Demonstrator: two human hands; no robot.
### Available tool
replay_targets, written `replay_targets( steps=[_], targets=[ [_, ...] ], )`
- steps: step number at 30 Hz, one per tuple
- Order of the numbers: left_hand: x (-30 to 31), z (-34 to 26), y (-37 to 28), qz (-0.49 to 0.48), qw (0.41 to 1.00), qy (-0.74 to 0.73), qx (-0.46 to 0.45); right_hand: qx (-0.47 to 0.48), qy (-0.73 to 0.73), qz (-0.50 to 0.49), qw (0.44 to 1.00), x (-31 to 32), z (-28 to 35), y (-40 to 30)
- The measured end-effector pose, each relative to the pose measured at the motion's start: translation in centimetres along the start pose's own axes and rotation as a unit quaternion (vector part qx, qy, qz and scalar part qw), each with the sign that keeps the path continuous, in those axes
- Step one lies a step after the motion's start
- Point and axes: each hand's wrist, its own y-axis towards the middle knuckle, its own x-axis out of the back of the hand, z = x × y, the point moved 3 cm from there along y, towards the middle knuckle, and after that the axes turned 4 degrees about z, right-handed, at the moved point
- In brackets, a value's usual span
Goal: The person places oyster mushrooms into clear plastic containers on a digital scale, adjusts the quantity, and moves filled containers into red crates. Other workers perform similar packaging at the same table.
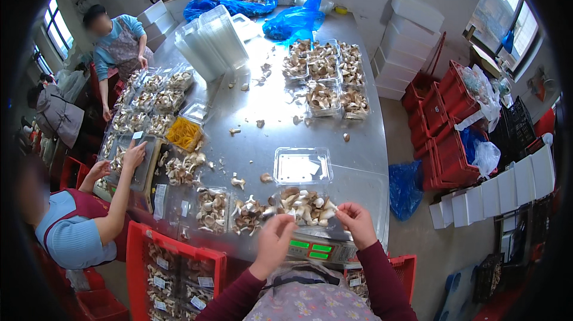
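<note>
My right hand (358, 223) pinches a pale mushroom (331, 208) at the right side of a clear plastic container. That container is heaped with brown-capped mushrooms (304, 204), and its clear lid (303, 165) lies open behind it with a pale slip inside. The container rests on a weighing scale (313, 249) with lit green displays. My left hand (275, 241), slightly blurred, hovers at the container's front left corner; whether its fingers hold anything is hidden. Loose mushrooms (248, 214) and another filled container (212, 210) sit to the left.
Filled mushroom containers (323, 97) stand at the back right, near stacked empty containers (210, 43) and blue bags (293, 21). Two co-workers (80, 227) (118, 43) work along the left side. Red crates (179, 249) hold labelled packs in front; more red crates (452, 155) stand right.
</note>
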Motion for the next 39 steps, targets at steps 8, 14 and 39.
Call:
replay_targets(
  steps=[8,14,39],
  targets=[
    [-3.1,-2.1,-0.1,0.144,0.977,-0.128,0.094,-0.009,0.04,0.038,0.998,-2.6,-1.4,-1.0],
    [-3.6,-3.5,-0.6,0.086,0.994,0.026,-0.06,0.013,0.051,0.003,0.999,-3.1,-1.1,-1.3],
    [-3.1,-1.9,-1.5,0.132,0.98,-0.139,-0.057,0.147,-0.225,-0.043,0.962,-5.7,4.7,-4.2]
  ],
)
